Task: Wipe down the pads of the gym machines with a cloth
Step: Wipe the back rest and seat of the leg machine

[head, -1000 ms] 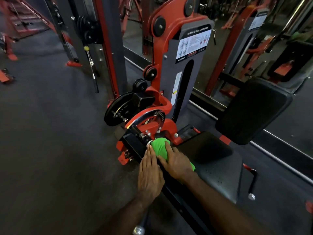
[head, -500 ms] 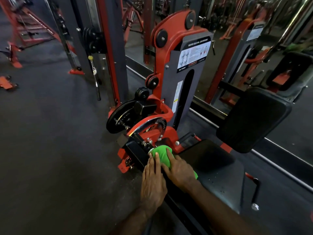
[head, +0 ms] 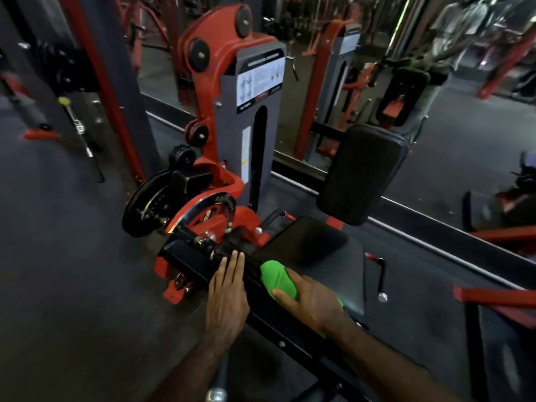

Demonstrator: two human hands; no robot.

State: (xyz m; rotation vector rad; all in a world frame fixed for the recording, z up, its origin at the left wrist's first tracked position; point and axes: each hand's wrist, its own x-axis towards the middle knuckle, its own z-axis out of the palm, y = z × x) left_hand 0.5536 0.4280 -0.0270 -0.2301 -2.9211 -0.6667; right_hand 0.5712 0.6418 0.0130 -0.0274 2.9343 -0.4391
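A red and grey leg machine (head: 232, 111) stands in front of me with a black seat pad (head: 316, 248) and an upright black back pad (head: 362, 175). A long black roller pad (head: 252, 271) runs across the front of the seat. My right hand (head: 313, 303) grips a bunched green cloth (head: 278, 278) and presses it on this roller pad. My left hand (head: 227, 294) lies flat with straight fingers on the roller pad, just left of the cloth.
A black weight plate (head: 150, 204) and a chrome cam disc (head: 208, 210) sit at the machine's left pivot. A mirror wall (head: 435, 82) runs behind. A red frame bar (head: 493, 297) juts in at right; a cable tower (head: 95, 82) stands at left.
My right hand has slid the green cloth rightward along the roller pad, away from the pivot end. My left hand has stayed flat on the pad. The view has shifted closer.
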